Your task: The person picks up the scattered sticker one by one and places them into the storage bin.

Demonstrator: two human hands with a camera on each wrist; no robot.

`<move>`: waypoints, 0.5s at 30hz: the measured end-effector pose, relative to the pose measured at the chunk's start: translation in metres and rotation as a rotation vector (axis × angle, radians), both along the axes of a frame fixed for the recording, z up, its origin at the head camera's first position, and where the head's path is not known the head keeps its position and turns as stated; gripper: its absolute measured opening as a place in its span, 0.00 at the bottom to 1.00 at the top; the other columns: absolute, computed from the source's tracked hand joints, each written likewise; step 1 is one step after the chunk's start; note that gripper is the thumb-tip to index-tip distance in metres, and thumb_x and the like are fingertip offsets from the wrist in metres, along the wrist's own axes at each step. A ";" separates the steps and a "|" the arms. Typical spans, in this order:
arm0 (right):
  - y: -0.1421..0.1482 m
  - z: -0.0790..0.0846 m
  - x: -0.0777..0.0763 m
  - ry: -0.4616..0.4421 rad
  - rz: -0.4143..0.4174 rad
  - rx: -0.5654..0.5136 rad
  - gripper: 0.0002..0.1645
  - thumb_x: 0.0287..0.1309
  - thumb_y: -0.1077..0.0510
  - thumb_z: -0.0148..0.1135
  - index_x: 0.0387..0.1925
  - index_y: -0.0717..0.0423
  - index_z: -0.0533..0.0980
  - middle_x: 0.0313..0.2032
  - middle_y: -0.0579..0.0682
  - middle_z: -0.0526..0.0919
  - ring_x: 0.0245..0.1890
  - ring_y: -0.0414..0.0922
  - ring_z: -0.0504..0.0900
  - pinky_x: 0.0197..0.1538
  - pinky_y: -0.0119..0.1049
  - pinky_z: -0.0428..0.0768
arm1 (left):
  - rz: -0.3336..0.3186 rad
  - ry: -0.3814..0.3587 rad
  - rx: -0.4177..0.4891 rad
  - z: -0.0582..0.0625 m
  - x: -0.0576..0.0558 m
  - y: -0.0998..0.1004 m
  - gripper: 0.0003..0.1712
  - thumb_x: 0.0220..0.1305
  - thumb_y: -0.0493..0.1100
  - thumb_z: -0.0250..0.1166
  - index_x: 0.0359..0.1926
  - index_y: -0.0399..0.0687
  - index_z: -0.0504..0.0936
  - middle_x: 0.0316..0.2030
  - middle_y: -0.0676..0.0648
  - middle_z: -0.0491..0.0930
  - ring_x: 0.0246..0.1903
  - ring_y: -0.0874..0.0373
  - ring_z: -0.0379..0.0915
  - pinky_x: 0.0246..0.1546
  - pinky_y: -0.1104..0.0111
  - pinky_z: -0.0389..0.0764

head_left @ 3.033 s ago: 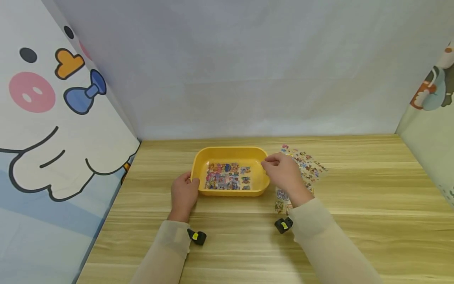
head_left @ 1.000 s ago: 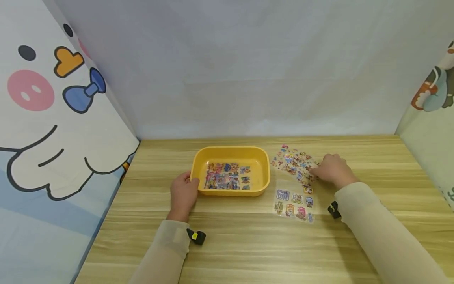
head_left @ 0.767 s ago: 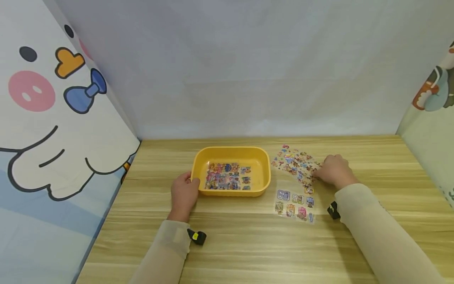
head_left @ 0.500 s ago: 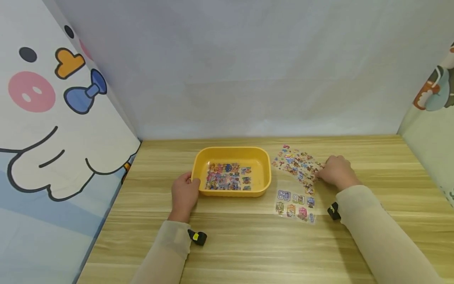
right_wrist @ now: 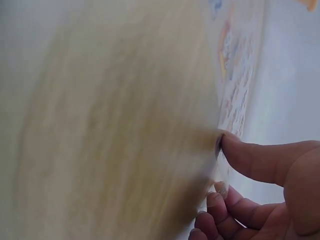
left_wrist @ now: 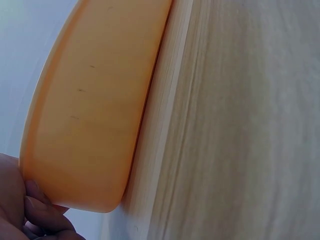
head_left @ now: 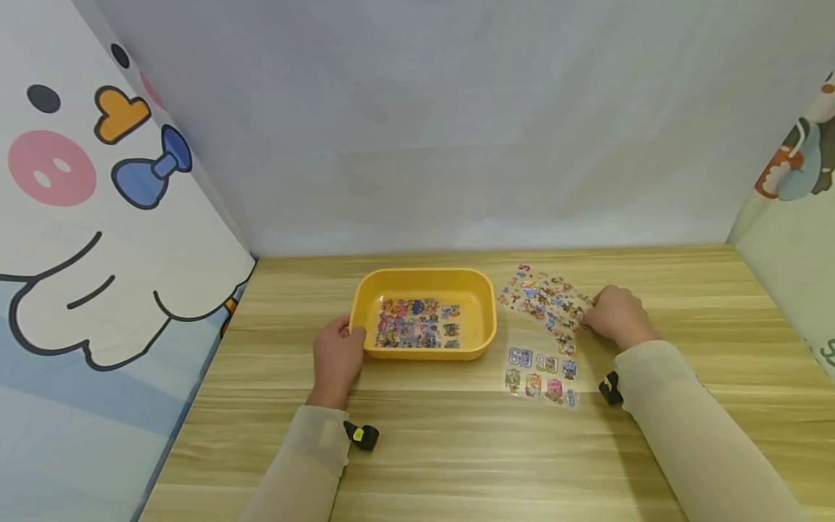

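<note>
While right grip (head_left: 618,317) pinches sticker sheet (head_left: 549,303), outlined numerals (head_left: 520,357) nearby

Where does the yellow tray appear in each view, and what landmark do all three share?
Head: yellow tray just below centre, left hand at its left end.
Left wrist: its outer wall, upper left.
Right wrist: probably the orange sliver, top-right corner.
Shared landmark: the wood-grain tabletop.
</note>
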State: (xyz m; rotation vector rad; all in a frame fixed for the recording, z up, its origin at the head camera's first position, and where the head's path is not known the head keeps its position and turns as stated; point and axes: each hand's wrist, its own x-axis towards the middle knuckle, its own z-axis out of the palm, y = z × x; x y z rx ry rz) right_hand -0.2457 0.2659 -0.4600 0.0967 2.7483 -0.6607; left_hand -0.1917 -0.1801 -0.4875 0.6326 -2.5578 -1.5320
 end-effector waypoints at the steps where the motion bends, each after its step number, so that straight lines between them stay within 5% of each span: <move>1: 0.000 0.000 0.000 -0.004 -0.001 -0.006 0.19 0.64 0.55 0.65 0.19 0.58 0.73 0.20 0.51 0.70 0.23 0.48 0.68 0.31 0.44 0.70 | 0.001 0.000 0.000 0.000 0.000 0.000 0.22 0.65 0.42 0.58 0.57 0.40 0.84 0.26 0.48 0.74 0.23 0.58 0.67 0.22 0.71 0.67; 4: 0.001 0.000 -0.001 -0.008 -0.004 -0.012 0.18 0.65 0.55 0.64 0.38 0.71 0.79 0.37 0.67 0.81 0.32 0.55 0.76 0.39 0.50 0.77 | -0.001 -0.002 0.005 0.002 0.000 0.000 0.22 0.66 0.42 0.58 0.57 0.39 0.83 0.27 0.48 0.75 0.23 0.58 0.67 0.22 0.71 0.67; 8: 0.003 0.001 0.000 -0.020 -0.026 -0.054 0.31 0.65 0.55 0.64 0.57 0.79 0.72 0.57 0.76 0.74 0.47 0.64 0.77 0.51 0.58 0.76 | -0.002 -0.006 0.008 0.002 0.001 0.000 0.22 0.66 0.42 0.58 0.58 0.39 0.83 0.27 0.47 0.75 0.23 0.58 0.67 0.21 0.71 0.67; 15: 0.005 0.000 -0.001 -0.040 -0.048 -0.109 0.24 0.65 0.55 0.65 0.50 0.74 0.72 0.48 0.69 0.76 0.40 0.56 0.74 0.42 0.49 0.74 | -0.005 -0.008 0.015 0.002 0.001 0.000 0.23 0.65 0.41 0.58 0.58 0.39 0.83 0.25 0.48 0.74 0.21 0.59 0.66 0.20 0.71 0.66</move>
